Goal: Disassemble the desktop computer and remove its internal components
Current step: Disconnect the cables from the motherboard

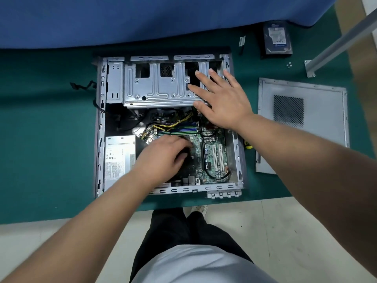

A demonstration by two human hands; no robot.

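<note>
A: We start at the left of the green table (40, 139). What do we see?

B: The open desktop computer case (100, 127) lies flat near the table's front edge. Loose black cables (82, 86) trail out over its left wall. In its front left corner sits the power supply (120, 156).

A: And our left hand (163, 158)?

B: It reaches down into the case just right of the power supply, fingers curled over a dark part on the motherboard (212, 158). We cannot tell whether it grips that part or only rests on it.

A: Further along?

B: Yellow and black wires (175, 123) run to the board behind the hand, and beyond them the metal drive cage (155, 84) fills the far side of the case.

A: Our right hand (222, 101)?

B: Spread flat, fingers straight, pressing on the right end of the drive cage. It holds nothing.

A: And to the right of the case?

B: A yellow-handled tool (247, 145) peeks out beside the case's right wall. The removed side panel (302, 123) lies near the table's right edge. A hard drive (277, 38) lies toward the far right corner, with a few screws (289, 65) close by.
</note>
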